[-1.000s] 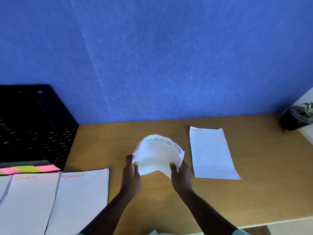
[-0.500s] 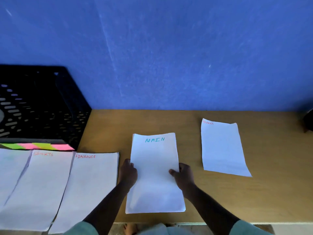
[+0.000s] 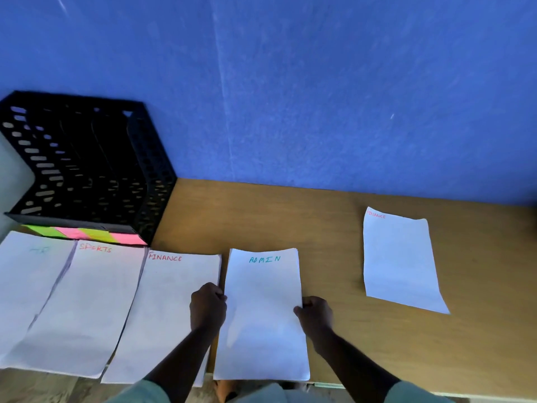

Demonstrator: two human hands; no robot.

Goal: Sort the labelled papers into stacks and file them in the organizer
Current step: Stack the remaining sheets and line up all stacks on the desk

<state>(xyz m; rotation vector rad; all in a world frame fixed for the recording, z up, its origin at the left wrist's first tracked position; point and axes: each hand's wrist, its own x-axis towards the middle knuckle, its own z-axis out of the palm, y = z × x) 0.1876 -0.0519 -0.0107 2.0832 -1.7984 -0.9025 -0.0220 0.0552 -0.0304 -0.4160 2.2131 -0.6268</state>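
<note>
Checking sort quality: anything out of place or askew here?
Yes: a lone FINANCE sheet lies tilted at the right, apart from the FINANCE stack on the left. Both hands hold the ADMIN stack.

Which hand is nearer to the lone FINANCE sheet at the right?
Right. The right hand grips the ADMIN stack, beside the lone FINANCE sheet; the left hand is across the stack.
</note>
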